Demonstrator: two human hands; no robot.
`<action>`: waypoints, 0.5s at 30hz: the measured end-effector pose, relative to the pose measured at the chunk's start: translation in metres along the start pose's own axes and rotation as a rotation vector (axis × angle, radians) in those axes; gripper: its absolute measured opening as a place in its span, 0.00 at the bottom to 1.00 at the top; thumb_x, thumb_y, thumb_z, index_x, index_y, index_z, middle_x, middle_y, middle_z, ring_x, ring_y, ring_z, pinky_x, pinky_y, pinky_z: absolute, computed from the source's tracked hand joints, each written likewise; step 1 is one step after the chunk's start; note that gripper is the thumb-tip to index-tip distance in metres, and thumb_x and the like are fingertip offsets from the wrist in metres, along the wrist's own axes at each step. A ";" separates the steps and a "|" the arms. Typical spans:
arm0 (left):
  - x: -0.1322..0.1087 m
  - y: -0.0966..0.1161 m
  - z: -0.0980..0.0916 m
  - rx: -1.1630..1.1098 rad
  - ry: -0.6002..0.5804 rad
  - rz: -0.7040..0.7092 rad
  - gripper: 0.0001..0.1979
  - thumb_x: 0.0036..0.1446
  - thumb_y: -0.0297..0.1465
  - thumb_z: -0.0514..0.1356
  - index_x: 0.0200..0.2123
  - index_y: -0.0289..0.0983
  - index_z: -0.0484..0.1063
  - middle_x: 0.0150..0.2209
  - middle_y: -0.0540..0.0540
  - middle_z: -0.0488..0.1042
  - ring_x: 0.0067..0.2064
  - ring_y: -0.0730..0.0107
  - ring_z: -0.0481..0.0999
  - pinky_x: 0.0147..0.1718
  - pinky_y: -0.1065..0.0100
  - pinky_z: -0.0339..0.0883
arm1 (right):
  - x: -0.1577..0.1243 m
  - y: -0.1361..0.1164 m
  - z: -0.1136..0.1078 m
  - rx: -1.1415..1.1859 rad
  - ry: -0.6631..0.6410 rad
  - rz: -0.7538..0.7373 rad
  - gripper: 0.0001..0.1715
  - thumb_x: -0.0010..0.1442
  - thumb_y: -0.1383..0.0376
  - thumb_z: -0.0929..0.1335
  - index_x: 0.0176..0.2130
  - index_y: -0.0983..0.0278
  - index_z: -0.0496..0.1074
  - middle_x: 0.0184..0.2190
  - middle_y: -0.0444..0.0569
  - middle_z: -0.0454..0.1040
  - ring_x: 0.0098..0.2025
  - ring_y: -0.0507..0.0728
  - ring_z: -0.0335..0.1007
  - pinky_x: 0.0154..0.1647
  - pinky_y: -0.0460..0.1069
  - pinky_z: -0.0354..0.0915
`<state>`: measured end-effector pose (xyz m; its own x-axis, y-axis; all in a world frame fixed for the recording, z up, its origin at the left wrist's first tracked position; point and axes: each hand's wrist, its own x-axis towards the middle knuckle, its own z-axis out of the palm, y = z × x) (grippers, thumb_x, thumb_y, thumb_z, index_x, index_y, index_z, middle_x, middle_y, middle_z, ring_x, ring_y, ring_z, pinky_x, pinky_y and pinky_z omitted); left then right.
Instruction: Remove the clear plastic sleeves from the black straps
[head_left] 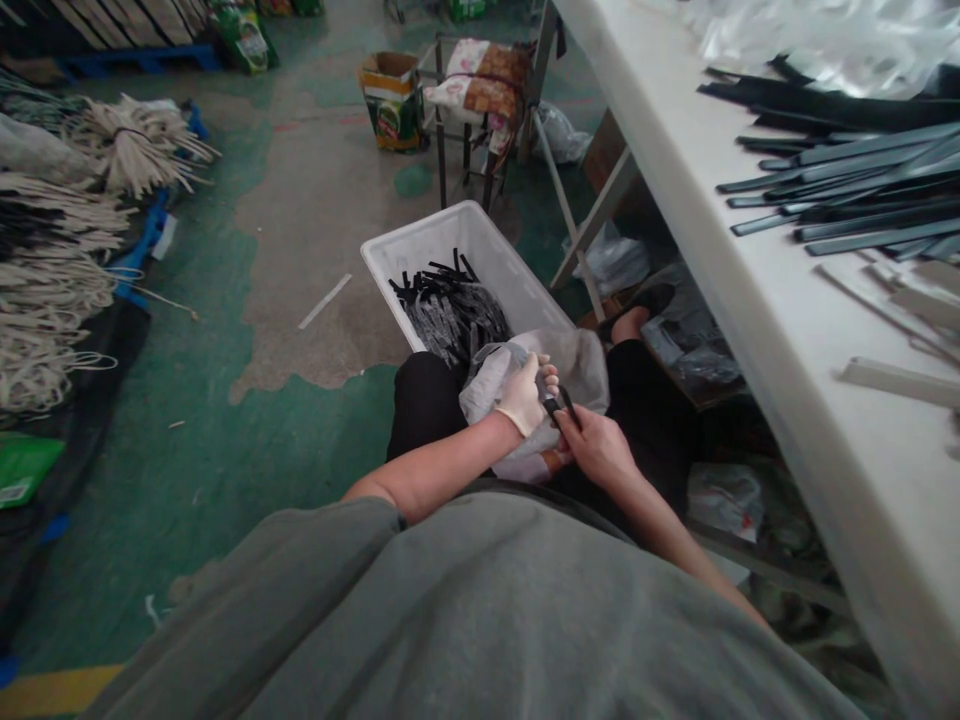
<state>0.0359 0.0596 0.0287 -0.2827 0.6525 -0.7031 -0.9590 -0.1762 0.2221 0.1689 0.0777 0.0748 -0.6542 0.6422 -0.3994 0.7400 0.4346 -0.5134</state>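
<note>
My left hand, in a pale glove, is closed over my lap around one end of a dark strip-like piece. Bare, my right hand pinches the same dark piece from the right, its fingers pressed together. Part of the piece is hidden by my fingers, so its full shape is unclear. Beneath both hands a translucent plastic bag is spread across my lap. Just beyond my knees stands a white plastic bin with a heap of short black strips in it.
A white table runs along my right, bearing long black strips and clear plastic. Ahead are a metal-framed stool and a cardboard box. Bundles of pale cord lie at left. A loose strip rests on the floor.
</note>
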 end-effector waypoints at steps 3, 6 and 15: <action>0.003 0.013 0.003 -0.002 -0.002 0.063 0.13 0.66 0.36 0.54 0.32 0.34 0.69 0.22 0.52 0.67 0.20 0.80 0.63 0.21 0.76 0.55 | 0.002 0.003 0.000 0.076 -0.142 -0.004 0.20 0.65 0.53 0.58 0.31 0.61 0.68 0.23 0.46 0.77 0.24 0.54 0.72 0.27 0.47 0.61; 0.007 0.030 -0.004 -0.033 0.033 0.121 0.13 0.66 0.35 0.53 0.31 0.34 0.69 0.22 0.52 0.66 0.21 0.81 0.63 0.22 0.76 0.54 | -0.012 0.008 0.003 0.159 -0.258 0.011 0.22 0.65 0.52 0.57 0.29 0.61 0.68 0.21 0.45 0.75 0.23 0.54 0.72 0.26 0.47 0.62; -0.016 0.008 0.001 0.085 -0.049 0.028 0.16 0.67 0.33 0.50 0.29 0.35 0.70 0.26 0.46 0.73 0.28 0.73 0.73 0.35 0.68 0.67 | 0.005 -0.011 -0.009 -0.019 0.161 0.007 0.18 0.64 0.54 0.60 0.41 0.60 0.73 0.24 0.48 0.76 0.28 0.58 0.71 0.28 0.49 0.58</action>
<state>0.0325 0.0488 0.0426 -0.3060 0.6837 -0.6625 -0.9449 -0.1330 0.2991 0.1591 0.0813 0.0851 -0.6168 0.7375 -0.2750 0.7482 0.4408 -0.4958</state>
